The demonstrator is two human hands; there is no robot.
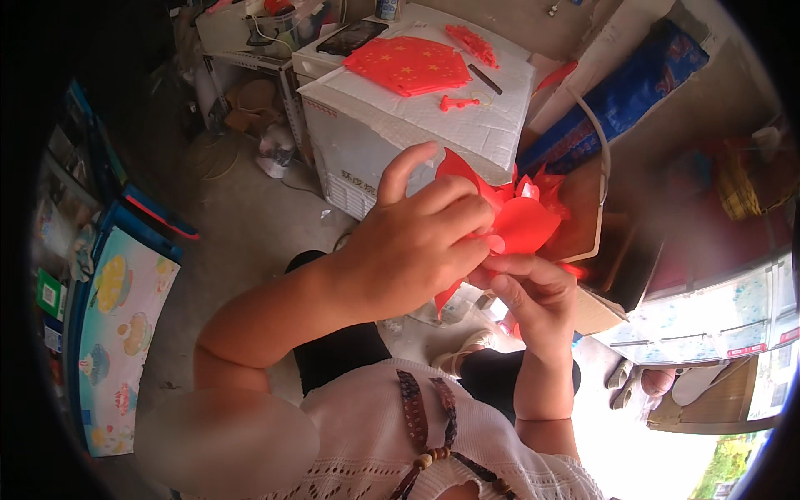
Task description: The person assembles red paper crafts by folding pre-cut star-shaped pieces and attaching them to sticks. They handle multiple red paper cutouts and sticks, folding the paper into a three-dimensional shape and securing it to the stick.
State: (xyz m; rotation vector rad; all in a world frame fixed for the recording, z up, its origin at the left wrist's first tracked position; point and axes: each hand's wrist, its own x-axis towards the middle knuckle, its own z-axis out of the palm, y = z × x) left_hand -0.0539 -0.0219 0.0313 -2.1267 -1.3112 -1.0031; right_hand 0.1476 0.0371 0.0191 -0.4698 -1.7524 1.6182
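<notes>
A glossy red sheet piece (527, 222), curved into petal-like flaps like a pinwheel, is held up in front of me between both hands. The fingers of my left hand (421, 237) close on its left side, with the index finger raised and bent. A small round pinkish disc (495, 243) shows at the piece's middle, beside my left fingertips. My right hand (537, 296) pinches the lower edge between thumb and fingers. Below my left hand a red corner (448, 298) pokes out. My left thumb is hidden.
Ahead, a white padded-top cabinet (367, 158) bears a stack of red star-patterned sheets (408, 65), small red plastic parts (472, 45), a dark strip (485, 79) and a black tablet (353, 37). A cardboard box (602, 310) and a blue bag (617, 96) stand right.
</notes>
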